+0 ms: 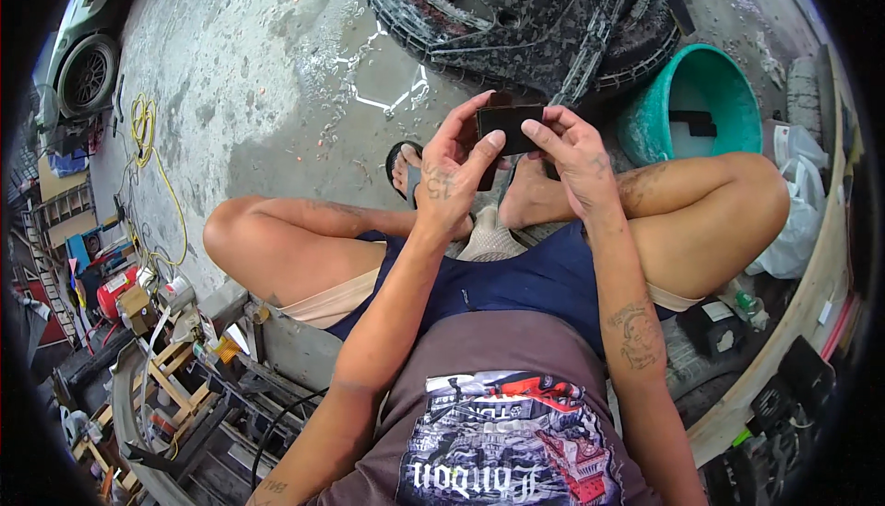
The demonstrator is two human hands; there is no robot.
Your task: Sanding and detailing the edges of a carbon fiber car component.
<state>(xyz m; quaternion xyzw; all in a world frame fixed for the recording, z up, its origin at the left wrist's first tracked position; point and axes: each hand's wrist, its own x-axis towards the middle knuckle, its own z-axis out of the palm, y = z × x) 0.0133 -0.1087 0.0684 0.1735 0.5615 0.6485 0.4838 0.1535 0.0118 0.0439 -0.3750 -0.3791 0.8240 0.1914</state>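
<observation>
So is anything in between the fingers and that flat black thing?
Nothing visible: the bare left fingers and right fingers hold the flat black piece directly. Its underside is hidden, so I can't tell there.

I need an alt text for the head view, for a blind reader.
Left hand and right hand hold a flat black object, with bare legs bent outward on either side. Beyond is a large black treaded object; to its right, a green bucket.
</observation>
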